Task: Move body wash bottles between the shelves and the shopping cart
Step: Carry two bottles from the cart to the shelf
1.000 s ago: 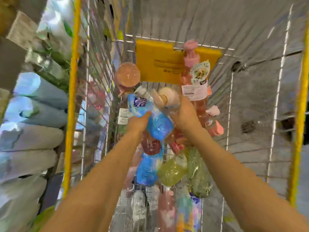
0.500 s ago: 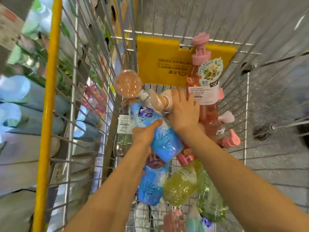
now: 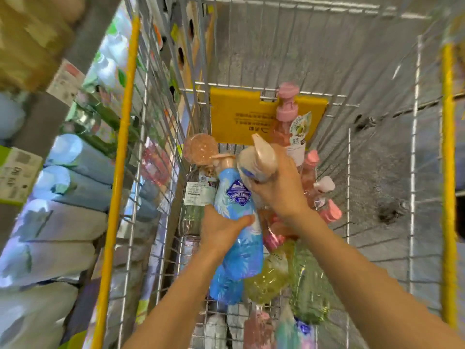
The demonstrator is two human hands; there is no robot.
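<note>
Hands first: my left hand (image 3: 221, 229) is wrapped round the middle of a blue bottle (image 3: 237, 222), thumb across its front, fingers curled behind. That bottle leans with its pale pump top toward the far end of the cart (image 3: 349, 157) and its base toward me, above the other bottles piled inside. My right hand (image 3: 279, 187) grips a second bottle (image 3: 259, 159) near its neck; its cream pump head points up and away from me, and the fingers curl round it from the right. The two held bottles touch side by side. Beyond them a tall pink bottle (image 3: 286, 127) stands upright against the yellow flap (image 3: 236, 117) at the far end of the cart. Below my wrists lie a yellow-green bottle (image 3: 266, 278) and more pink pump tops. Shelves (image 3: 63, 172) of blurred bottles run along the cart's left side.
</note>
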